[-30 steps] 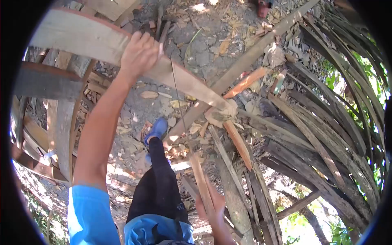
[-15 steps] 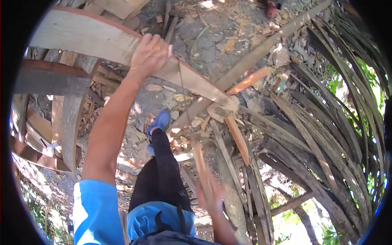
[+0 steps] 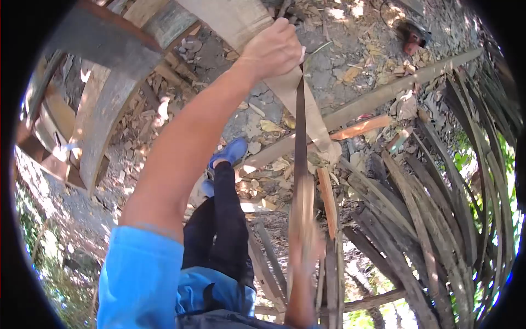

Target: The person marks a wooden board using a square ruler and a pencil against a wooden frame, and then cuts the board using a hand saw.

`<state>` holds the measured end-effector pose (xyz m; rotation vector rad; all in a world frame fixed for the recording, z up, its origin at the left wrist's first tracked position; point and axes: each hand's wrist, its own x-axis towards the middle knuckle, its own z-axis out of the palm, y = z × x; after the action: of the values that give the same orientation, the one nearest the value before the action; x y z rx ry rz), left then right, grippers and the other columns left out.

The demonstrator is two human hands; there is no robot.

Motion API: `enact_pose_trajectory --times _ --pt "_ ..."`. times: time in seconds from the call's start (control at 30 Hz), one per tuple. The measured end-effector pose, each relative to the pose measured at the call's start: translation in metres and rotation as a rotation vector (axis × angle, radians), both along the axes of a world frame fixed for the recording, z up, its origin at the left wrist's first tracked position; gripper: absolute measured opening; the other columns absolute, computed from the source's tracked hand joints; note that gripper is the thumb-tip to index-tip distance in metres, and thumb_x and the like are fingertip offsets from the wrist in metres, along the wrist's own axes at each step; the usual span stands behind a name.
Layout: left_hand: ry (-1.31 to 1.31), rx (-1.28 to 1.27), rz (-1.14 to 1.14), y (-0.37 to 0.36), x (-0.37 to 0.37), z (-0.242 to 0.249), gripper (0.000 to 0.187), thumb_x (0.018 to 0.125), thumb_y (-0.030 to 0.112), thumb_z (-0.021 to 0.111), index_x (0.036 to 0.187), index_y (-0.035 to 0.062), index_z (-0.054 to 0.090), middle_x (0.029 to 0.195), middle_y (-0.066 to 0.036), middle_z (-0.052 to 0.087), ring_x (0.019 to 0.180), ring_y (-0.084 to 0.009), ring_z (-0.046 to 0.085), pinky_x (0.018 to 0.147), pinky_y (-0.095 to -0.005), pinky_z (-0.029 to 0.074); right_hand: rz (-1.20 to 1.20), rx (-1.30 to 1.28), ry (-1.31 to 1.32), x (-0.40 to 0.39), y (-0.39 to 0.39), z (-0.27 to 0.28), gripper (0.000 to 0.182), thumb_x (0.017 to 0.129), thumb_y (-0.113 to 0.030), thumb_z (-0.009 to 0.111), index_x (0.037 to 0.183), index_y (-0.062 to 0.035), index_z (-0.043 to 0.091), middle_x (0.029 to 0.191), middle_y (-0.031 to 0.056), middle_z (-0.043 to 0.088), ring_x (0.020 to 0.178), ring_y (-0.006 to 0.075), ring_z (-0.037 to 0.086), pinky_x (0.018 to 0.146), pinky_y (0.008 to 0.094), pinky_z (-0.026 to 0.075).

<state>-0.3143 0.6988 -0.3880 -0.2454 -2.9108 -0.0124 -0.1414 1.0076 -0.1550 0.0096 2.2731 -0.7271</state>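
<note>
My left hand (image 3: 276,49) is closed over the edge of a long pale wooden board (image 3: 235,22), which slants down to a narrow end. My right hand (image 3: 307,244), blurred by motion, wraps round the wooden handle of a long, thin dark-bladed tool (image 3: 301,131). Its blade points away from me and overlaps the board in this view, its far tip just below my left fingers. The exact kind of blade cannot be told. The board's narrow end lies by a long beam (image 3: 378,101) on the ground.
Dark curved timbers (image 3: 109,38) stand at the left. Many weathered strips of wood (image 3: 405,219) are stacked at the right. Orange-brown wood pieces (image 3: 361,127) lie near the beam. A reddish power tool (image 3: 413,41) rests at the back, and wood chips cover the ground.
The view has shifted, so the board and my left hand appear further right and steeper. The blade, a faint thin line before, now shows broader; my right hand still holds its handle.
</note>
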Motion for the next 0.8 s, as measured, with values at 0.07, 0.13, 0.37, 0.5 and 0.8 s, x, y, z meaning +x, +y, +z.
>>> enact_pose_trajectory --times 0.07,0.13,0.37,0.5,0.8 --pt "0.026 0.021 -0.049 0.004 0.002 -0.009 0.03 0.088 0.028 0.059 0.064 0.0128 0.067 0.067 -0.003 0.063 0.077 -0.0199 0.057 0.079 -0.0357 0.04 0.082 -0.257 0.266 -0.072 -0.037 -0.182 0.037 0.083 -0.003 0.059 0.119 0.0026 0.063 0.086 0.0177 0.065 0.075 0.0265 0.064 0.07 0.0404 0.05" --pt "0.014 0.029 -0.05 -0.001 0.0 -0.01 0.032 0.092 0.028 0.057 0.065 0.0147 0.068 0.067 -0.001 0.064 0.078 -0.0213 0.057 0.082 -0.0372 0.039 -0.203 -0.436 0.298 -0.13 -0.114 -0.178 0.038 0.08 -0.009 0.066 0.115 0.0041 0.064 0.088 0.0174 0.068 0.076 0.0269 0.065 0.073 0.0403 0.052" --pt "0.052 0.071 -0.031 0.002 -0.007 0.001 0.027 0.09 0.025 0.06 0.069 0.0097 0.065 0.071 -0.005 0.061 0.078 -0.0208 0.056 0.079 -0.0361 0.04 -0.134 -0.417 0.385 -0.116 -0.097 -0.188 0.058 0.081 -0.009 0.069 0.136 0.0037 0.055 0.108 0.0238 0.069 0.095 0.0301 0.071 0.085 0.0374 0.053" --pt "-0.073 0.043 -0.013 0.001 -0.009 0.011 0.027 0.091 0.025 0.059 0.069 0.0103 0.064 0.071 -0.005 0.059 0.078 -0.022 0.056 0.078 -0.0367 0.04 -0.198 -0.473 0.33 -0.116 -0.103 -0.193 0.063 0.082 -0.007 0.068 0.142 0.0028 0.05 0.109 0.0229 0.069 0.096 0.0298 0.071 0.087 0.0374 0.053" --pt "-0.118 0.085 -0.019 0.003 -0.009 0.015 0.024 0.093 0.029 0.059 0.074 0.0135 0.062 0.074 -0.004 0.057 0.079 -0.0216 0.054 0.081 -0.0376 0.04 -0.129 -0.459 0.532 -0.118 -0.105 -0.195 0.073 0.075 -0.005 0.067 0.145 0.0005 0.048 0.088 0.015 0.071 0.077 0.0244 0.072 0.075 0.0361 0.057"
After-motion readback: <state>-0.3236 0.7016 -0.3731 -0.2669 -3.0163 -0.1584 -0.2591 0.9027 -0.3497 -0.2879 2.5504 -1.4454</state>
